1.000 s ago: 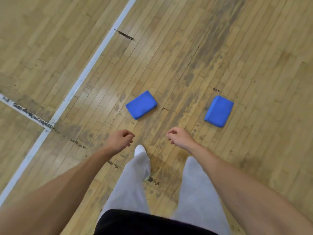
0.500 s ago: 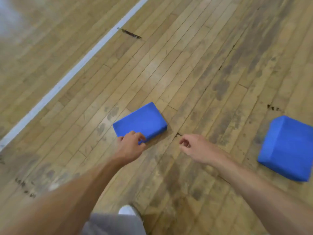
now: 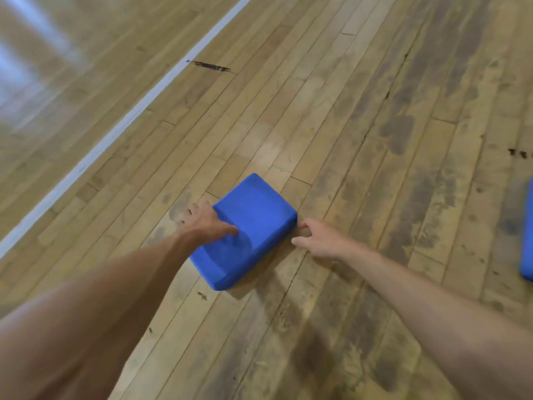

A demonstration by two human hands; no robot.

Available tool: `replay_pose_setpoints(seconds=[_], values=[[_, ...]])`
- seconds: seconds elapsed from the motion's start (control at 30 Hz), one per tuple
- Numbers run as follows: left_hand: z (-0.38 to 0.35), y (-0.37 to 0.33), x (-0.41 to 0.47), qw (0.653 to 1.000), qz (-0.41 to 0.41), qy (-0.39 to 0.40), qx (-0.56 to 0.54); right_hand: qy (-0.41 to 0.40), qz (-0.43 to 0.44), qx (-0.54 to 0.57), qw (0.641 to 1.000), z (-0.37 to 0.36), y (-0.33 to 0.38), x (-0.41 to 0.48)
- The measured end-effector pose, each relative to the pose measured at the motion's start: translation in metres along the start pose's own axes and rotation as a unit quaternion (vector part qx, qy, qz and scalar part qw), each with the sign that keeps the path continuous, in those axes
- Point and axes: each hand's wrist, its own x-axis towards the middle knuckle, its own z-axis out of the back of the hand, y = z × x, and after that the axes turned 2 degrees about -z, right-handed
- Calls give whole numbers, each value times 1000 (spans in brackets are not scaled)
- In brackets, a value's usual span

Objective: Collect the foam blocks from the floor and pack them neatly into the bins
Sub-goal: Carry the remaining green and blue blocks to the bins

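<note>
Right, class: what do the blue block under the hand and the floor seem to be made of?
Blue block: probably foam, matte; rounded edges, and it seems to dent under the thumb of the left hand. Floor: wood strips, worn glossy finish; plank seams, dark scuffs, pale glare.

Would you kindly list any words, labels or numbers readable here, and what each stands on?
None: no text is readable. The blue foam block that the left hand grips has a plain face, the second block is cut off at the right edge, and the wooden floor bears only a white line.
</note>
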Motion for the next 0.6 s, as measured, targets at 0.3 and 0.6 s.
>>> replay_pose_setpoints(seconds=[0.3,0.6], values=[[-33,-94,-48,977,-121,-3,-174,-120,-87,227,963,20,-48,-7],[-33,-261,-80,940,-312,-83,-106,-220,-53,148,963,104,-124,-44]])
